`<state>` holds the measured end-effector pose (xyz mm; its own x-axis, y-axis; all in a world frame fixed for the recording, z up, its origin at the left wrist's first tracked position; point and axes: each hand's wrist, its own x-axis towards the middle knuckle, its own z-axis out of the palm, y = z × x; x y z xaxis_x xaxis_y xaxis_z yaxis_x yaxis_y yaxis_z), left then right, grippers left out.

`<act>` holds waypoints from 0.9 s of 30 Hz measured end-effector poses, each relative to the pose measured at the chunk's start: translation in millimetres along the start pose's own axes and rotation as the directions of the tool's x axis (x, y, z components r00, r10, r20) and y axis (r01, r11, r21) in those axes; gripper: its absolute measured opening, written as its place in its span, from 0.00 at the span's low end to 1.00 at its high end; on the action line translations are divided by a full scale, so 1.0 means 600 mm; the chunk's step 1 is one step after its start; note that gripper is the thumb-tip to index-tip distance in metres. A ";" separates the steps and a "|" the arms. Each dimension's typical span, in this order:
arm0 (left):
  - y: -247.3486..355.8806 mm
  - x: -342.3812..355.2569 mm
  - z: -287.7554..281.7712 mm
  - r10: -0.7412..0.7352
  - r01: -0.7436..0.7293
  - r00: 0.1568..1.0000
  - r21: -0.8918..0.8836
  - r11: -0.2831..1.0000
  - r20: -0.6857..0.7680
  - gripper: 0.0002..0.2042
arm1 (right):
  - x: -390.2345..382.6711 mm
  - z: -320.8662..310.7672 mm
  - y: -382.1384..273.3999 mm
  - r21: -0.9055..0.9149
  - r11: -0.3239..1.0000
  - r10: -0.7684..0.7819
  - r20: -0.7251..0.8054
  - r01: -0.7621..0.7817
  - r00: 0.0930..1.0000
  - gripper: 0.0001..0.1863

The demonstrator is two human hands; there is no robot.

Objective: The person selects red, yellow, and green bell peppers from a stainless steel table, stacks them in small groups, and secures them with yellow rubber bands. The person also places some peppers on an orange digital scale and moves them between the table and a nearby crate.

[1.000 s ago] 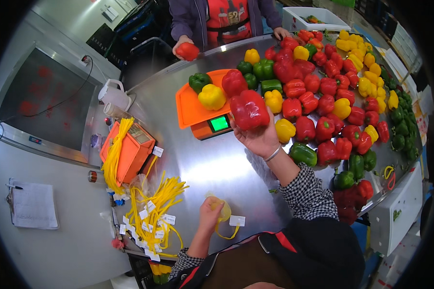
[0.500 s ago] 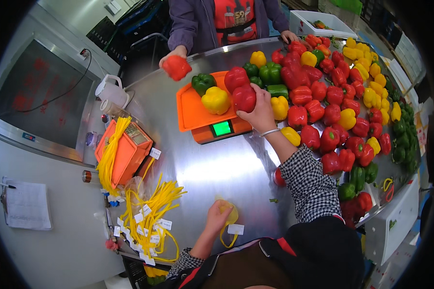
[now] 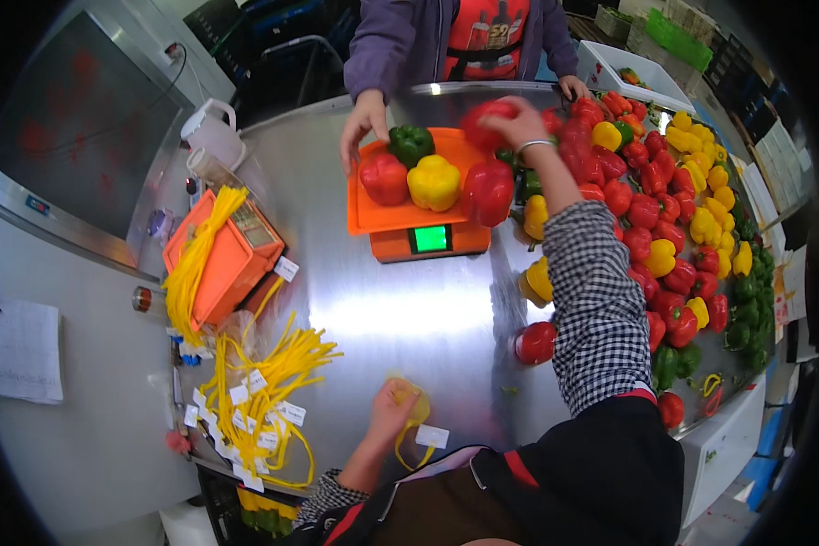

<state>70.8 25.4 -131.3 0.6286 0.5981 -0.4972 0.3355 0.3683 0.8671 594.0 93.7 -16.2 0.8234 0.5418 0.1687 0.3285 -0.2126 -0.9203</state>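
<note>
My right hand (image 3: 510, 123) is closed on a blurred red pepper (image 3: 479, 126) at the back right of the orange scale tray (image 3: 362, 218). That tray holds a red pepper (image 3: 382, 178), a yellow one (image 3: 433, 185) and a green one (image 3: 412, 143), with another red pepper (image 3: 490, 195) at its right side. The scale's display (image 3: 431, 238) glows green. My left hand (image 3: 387, 405) grips a translucent yellow band (image 3: 415, 407) with a white tag (image 3: 432, 436), near a pile of yellow straps (image 3: 264, 391) with tags.
A co-worker's hand (image 3: 364, 132) is at the tray's left; the other (image 3: 571, 87) rests on the metal table's edge (image 3: 291, 121). Many peppers (image 3: 664, 209) cover the right side. An orange basket (image 3: 200, 291) and white kettle (image 3: 211, 132) stand left. A white crate (image 3: 632, 86) stands behind.
My right hand moved up from the red pepper at the tray's right to another behind it. The co-worker's red pepper now lies on the tray's left, their hand beside it without it.
</note>
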 end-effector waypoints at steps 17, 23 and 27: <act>0.021 -0.024 0.026 0.072 -0.073 0.997 0.079 0.994 0.021 0.04 | -0.183 -0.259 0.095 -0.834 0.552 0.088 0.045 -0.011 0.995 0.42; 0.030 -0.026 0.021 0.062 -0.062 0.998 0.026 0.998 0.004 0.04 | -0.179 -0.276 0.136 -0.825 0.564 0.094 0.088 0.020 0.992 0.43; 0.027 -0.025 0.022 0.028 -0.028 1.000 0.016 0.999 0.001 0.05 | -0.175 -0.272 0.140 -0.831 0.553 0.078 0.122 0.059 0.990 0.44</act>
<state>75.7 13.0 -109.3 0.6382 0.6077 -0.4726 0.3285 0.3401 0.8811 610.8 -113.9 -53.7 0.7840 0.6186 0.0525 0.6146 -0.7615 -0.2060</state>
